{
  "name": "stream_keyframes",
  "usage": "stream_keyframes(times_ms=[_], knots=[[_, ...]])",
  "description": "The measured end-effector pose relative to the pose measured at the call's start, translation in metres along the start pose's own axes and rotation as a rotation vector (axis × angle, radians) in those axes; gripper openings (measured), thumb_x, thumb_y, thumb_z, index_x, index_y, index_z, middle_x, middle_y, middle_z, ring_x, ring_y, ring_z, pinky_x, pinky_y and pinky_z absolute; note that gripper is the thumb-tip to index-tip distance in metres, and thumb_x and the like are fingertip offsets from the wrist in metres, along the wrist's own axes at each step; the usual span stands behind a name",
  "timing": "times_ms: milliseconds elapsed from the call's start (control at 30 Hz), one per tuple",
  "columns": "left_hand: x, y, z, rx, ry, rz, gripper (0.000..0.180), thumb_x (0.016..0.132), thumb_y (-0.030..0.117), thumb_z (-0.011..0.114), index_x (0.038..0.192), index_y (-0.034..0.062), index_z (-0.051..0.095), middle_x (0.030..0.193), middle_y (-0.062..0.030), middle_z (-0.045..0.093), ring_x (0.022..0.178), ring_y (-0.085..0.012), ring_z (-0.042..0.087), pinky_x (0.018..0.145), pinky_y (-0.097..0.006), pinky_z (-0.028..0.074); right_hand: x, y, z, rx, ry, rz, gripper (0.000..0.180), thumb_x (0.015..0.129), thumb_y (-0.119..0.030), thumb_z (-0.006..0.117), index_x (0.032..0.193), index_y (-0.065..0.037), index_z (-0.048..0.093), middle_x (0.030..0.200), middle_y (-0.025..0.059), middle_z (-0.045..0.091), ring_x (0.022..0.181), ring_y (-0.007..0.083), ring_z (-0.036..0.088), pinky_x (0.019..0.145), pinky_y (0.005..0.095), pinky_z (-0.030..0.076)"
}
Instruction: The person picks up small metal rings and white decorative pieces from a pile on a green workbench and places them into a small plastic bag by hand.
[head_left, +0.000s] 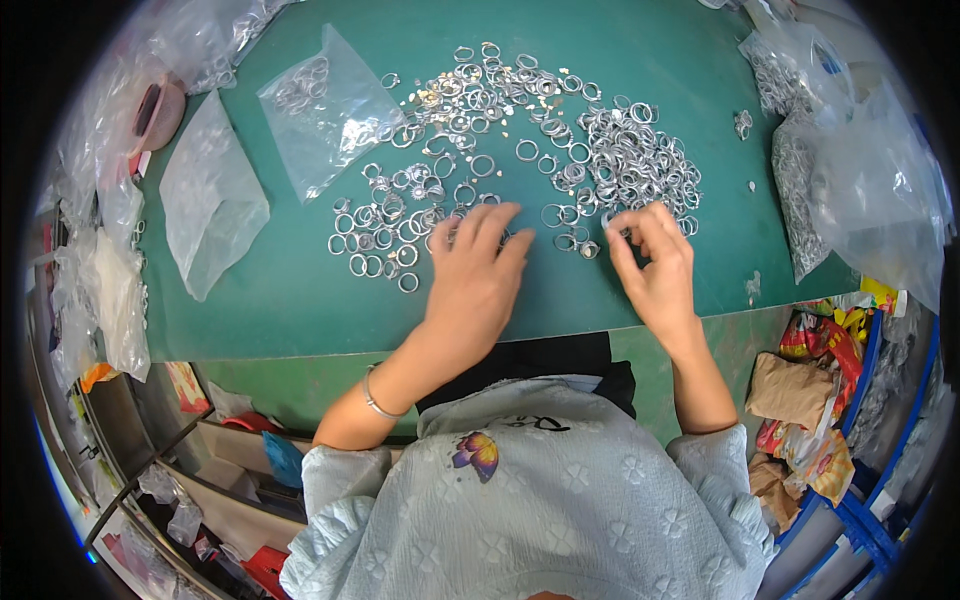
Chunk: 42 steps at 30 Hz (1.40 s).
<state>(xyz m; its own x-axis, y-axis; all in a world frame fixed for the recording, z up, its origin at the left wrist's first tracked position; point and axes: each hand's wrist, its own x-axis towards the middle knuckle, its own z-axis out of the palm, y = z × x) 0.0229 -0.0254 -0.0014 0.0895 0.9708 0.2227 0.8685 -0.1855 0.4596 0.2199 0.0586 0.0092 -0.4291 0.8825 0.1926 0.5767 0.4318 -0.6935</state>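
Note:
Silver-coloured metal rings lie scattered over a green tabletop. My left hand (475,270) reaches palm down over the right side of a loose group of rings (385,215), its fingers apart and their tips among them. My right hand (655,270) is at the near edge of a dense heap of rings (640,155). Its thumb and forefinger come together around what looks like a single ring (608,219), partly covered by the fingertips. Farther back, more rings (480,95) are mixed with small gold-coloured bits.
A clear plastic bag (325,120) with some rings in it lies at the back left, beside a translucent bag (210,200). Bags packed with metal pieces (800,190) line the right edge. A pink container (158,118) stands far left. Shelves with packages (795,390) are below right.

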Motion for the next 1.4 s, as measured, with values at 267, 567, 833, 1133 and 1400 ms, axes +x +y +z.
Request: stream_keyframes(times_ms=[267,567,833,1133,1400], knots=[[0.014,0.017,0.034,-0.103,0.131,-0.050,0.021,0.077,0.003,0.067,0.096,0.0090,0.060,0.098,-0.0047,0.057,0.092,-0.0224,0.053,0.079,-0.038,0.033,-0.003,0.012,-0.012,0.417,-0.064,0.188,0.008,0.085,-0.004,0.066,0.090,-0.001,0.061,0.074,-0.0028,0.048,0.061,0.0057,0.040,0.055,0.0220,0.033],[0.014,0.017,0.016,-0.034,0.126,-0.043,0.026,0.078,0.002,0.066,0.103,0.0075,0.065,0.099,-0.0049,0.057,0.091,-0.0226,0.051,0.080,-0.038,0.032,-0.010,0.021,-0.009,0.176,0.021,0.083,0.017,0.085,-0.006,0.067,0.100,-0.003,0.060,0.072,0.0009,0.048,0.060,0.0104,0.046,0.055,0.0248,0.037],[0.015,0.015,0.020,-0.041,0.096,0.036,0.023,0.077,0.006,0.070,0.099,0.0056,0.065,0.093,-0.0054,0.059,0.089,-0.0214,0.053,0.077,-0.038,0.035,0.006,0.006,-0.006,-0.065,-0.010,-0.114,0.032,0.081,-0.004,0.067,0.112,-0.008,0.059,0.088,0.0120,0.050,0.077,0.0299,0.053,0.064,0.0361,0.044],[0.016,0.010,-0.001,-1.796,-0.004,-0.686,0.022,0.095,0.008,0.056,0.114,-0.0022,0.060,0.094,-0.0087,0.064,0.081,-0.0133,0.058,0.062,-0.021,0.046,0.018,-0.010,0.001,1.334,-0.224,0.446,0.044,0.084,0.006,0.047,0.127,-0.004,0.044,0.100,0.0028,0.044,0.074,0.0105,0.046,0.067,0.0234,0.038],[0.010,0.026,0.005,-2.312,-0.203,-0.737,0.042,0.084,-0.004,0.044,0.125,-0.0043,0.048,0.120,-0.0148,0.054,0.115,-0.0245,0.051,0.097,-0.041,0.043,-0.003,-0.042,-0.009,0.578,-0.246,0.016,0.054,0.086,0.004,0.055,0.137,-0.002,0.038,0.108,0.0068,0.046,0.089,0.0152,0.048,0.084,0.0280,0.039]])
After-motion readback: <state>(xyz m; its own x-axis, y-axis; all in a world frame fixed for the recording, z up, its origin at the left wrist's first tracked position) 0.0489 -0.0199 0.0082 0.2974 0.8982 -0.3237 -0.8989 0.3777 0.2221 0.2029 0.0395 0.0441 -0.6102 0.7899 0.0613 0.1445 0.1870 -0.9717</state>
